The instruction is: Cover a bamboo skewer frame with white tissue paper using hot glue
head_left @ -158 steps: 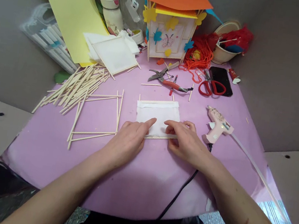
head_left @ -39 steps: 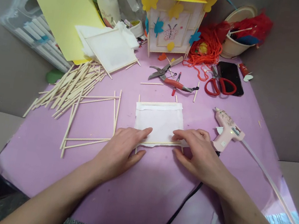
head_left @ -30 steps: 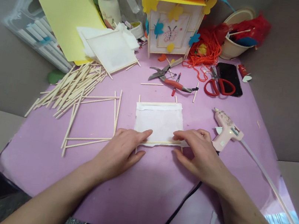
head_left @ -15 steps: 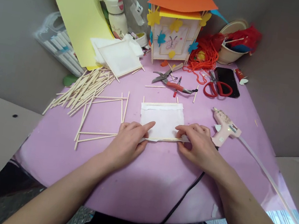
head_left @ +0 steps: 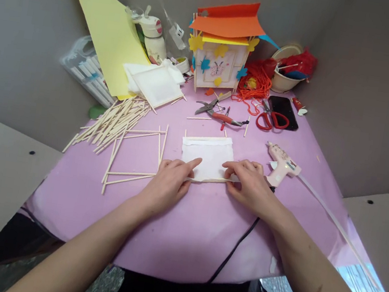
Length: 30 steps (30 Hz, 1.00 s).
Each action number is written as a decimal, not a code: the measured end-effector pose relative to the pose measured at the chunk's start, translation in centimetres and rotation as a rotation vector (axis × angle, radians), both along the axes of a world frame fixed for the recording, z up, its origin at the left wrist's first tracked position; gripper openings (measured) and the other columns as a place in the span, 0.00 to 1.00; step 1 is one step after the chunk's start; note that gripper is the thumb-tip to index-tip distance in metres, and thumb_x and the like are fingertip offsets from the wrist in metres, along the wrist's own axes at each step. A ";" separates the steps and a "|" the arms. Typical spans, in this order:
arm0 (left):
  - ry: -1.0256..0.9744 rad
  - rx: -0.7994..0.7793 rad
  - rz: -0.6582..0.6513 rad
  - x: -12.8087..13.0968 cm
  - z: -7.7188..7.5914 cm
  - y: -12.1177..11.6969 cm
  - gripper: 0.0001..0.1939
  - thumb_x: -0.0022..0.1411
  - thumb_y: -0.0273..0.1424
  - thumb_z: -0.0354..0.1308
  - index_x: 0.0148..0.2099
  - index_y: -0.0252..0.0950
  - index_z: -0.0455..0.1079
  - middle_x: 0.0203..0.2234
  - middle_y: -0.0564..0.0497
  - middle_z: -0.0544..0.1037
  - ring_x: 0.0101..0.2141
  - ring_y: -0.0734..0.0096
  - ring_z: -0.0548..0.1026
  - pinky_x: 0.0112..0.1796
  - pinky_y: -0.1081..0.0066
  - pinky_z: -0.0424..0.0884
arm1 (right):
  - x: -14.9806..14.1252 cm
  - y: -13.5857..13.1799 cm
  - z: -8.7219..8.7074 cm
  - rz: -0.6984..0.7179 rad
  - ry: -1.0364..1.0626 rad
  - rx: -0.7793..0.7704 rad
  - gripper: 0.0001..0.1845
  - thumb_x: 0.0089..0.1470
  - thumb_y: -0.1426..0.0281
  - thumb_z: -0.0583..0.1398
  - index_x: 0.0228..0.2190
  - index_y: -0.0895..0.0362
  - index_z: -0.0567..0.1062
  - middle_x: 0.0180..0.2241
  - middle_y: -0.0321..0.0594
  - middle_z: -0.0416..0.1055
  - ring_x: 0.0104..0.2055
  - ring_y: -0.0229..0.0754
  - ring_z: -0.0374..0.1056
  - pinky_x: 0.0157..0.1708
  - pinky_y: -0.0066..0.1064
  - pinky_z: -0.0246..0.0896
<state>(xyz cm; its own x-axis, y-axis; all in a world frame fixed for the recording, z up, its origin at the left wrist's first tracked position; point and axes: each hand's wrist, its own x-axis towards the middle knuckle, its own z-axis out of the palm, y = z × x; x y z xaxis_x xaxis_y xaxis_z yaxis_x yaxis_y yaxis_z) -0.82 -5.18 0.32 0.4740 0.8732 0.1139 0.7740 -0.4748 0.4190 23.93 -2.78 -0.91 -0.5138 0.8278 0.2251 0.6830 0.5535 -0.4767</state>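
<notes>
Pinching the near edge of the white-covered stick frame at its left and right ends, the left hand and right hand flank it; left of this frame lie bare stick frames, right of it a glue gun, and beyond it pruning shears.

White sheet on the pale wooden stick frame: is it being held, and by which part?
Yes, by its near edge: the left hand grips the white sheet toward the left corner, the right hand toward the right corner.
</notes>
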 end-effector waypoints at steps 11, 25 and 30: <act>-0.157 -0.190 -0.047 0.6 3.3 2.1 0.14 0.65 0.31 0.49 0.51 0.38 0.69 0.43 0.48 0.77 0.43 0.66 0.74 0.44 0.66 0.68 | 2.1 -1.7 2.8 -0.219 0.133 0.072 0.18 0.52 0.70 0.59 0.46 0.53 0.68 0.42 0.44 0.73 0.44 0.49 0.68 0.45 0.43 0.57; 0.235 -0.190 -0.221 2.9 2.2 5.0 0.11 0.57 0.23 0.48 0.29 0.36 0.72 0.26 0.47 0.76 0.26 0.64 0.71 0.28 0.68 0.63 | 6.3 -1.9 0.7 -1.030 -0.286 -0.204 0.35 0.55 0.43 0.46 0.19 0.56 0.74 0.19 0.51 0.70 0.22 0.51 0.65 0.24 0.38 0.52; 0.318 -0.129 -0.284 3.5 2.7 5.0 0.11 0.55 0.19 0.50 0.30 0.34 0.72 0.26 0.44 0.76 0.28 0.60 0.74 0.30 0.66 0.67 | 4.8 -0.4 0.9 -1.104 -0.339 -0.232 0.33 0.50 0.42 0.50 0.16 0.55 0.73 0.20 0.52 0.71 0.25 0.53 0.67 0.23 0.38 0.53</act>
<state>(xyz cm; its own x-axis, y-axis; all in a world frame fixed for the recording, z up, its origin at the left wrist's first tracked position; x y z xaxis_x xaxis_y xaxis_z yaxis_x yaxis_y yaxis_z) 2.69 -0.16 2.99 0.6909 0.7007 -0.1782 0.7205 -0.6466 0.2507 28.71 -3.18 -0.05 0.5026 0.8645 0.0002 0.8488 -0.4934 -0.1898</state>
